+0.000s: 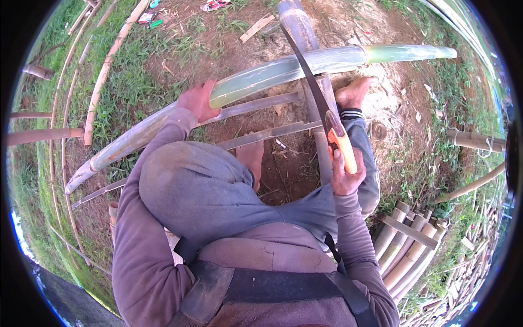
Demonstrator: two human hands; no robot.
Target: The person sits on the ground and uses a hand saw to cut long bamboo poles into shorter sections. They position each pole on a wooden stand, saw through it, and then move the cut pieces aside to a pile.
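A long green bamboo pole [261, 75] lies crosswise before me, over another thick bamboo pole [299, 24] that runs away from me. My left hand [200, 102] is wrapped round the green pole, left of the crossing. In my right hand [347, 173] is the orange handle of a hand saw [340, 143]. Its long dark curved blade points away and to the left, crossing the green pole near where the two poles meet. I cannot tell whether the teeth touch the bamboo.
My bare right foot [354, 92] is close to the green pole and the blade. Split bamboo strips [267, 133] lie between my legs. Stacked bamboo pieces [411, 240] stand at the lower right. Long thin poles [111, 60] run along the left, and a wood scrap [256, 28] lies ahead.
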